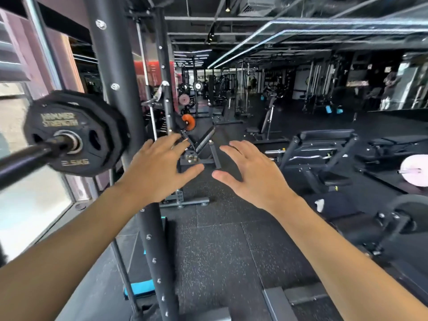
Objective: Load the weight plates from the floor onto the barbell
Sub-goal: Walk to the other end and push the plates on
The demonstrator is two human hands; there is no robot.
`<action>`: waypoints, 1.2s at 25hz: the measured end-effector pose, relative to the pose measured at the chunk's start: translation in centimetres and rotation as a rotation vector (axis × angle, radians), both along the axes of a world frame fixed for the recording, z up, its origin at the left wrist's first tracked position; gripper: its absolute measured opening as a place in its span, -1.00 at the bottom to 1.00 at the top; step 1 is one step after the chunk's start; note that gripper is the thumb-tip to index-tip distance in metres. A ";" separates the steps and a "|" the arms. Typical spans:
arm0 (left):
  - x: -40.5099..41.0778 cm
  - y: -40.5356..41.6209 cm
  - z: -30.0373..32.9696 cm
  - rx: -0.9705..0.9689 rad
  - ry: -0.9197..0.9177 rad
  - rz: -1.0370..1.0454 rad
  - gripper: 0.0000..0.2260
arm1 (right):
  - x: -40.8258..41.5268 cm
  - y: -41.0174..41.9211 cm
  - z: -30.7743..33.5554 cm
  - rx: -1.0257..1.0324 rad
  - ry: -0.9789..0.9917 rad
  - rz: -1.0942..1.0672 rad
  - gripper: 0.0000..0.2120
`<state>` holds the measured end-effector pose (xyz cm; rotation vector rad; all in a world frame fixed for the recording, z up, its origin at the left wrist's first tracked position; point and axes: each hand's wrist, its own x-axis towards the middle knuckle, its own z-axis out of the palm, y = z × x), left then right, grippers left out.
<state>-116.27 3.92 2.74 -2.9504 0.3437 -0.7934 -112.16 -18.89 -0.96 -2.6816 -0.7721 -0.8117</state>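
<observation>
left hand (pixel 154 169) fingers spread wide, holding nothing | right hand (pixel 253 174) fingers spread wide, holding nothing, thumbs near each other but apart | weight plate (pixel 76 133) sits on the barbell (pixel 25 162), left of left fingertips, not touching | rack post (pixel 120 89) stands behind left hand | bench (pixel 201 144) beyond fingertips

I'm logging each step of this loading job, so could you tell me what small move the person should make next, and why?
Probably look down and lower both hands toward the floor to find the next plate. The left hand and right hand are open and hold nothing, out in front of the rack upright. A 2.5 kg plate already sits on the barbell, and no loose plate shows on the visible floor.
</observation>
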 end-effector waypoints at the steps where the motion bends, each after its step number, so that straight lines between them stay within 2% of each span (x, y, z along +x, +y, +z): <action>1: 0.4 -1.1 -0.5 -0.013 0.004 -0.013 -0.15 | 0.1 -1.2 -0.5 -0.001 0.017 -0.018 -0.17; 7: 4.8 -6.3 -4.0 -0.104 0.036 -0.072 -0.18 | 3.1 -7.2 -3.6 -0.036 0.118 -0.127 -0.17; 12: 12.6 -7.3 -7.7 -0.121 0.072 -0.091 -0.15 | 9.9 -9.2 -6.3 -0.036 0.136 -0.155 -0.17; 16: 21.7 -6.7 -9.5 -0.127 0.094 -0.094 -0.12 | 18.3 -8.8 -7.4 -0.026 0.159 -0.153 -0.20; 22: 36.6 -4.0 -8.8 -0.122 0.070 -0.066 -0.15 | 33.3 -6.6 -6.8 0.003 0.228 -0.152 -0.20; 30: 52.5 -4.4 -11.8 -0.091 0.181 -0.008 -0.15 | 49.8 -4.8 -8.6 0.014 0.236 -0.114 -0.24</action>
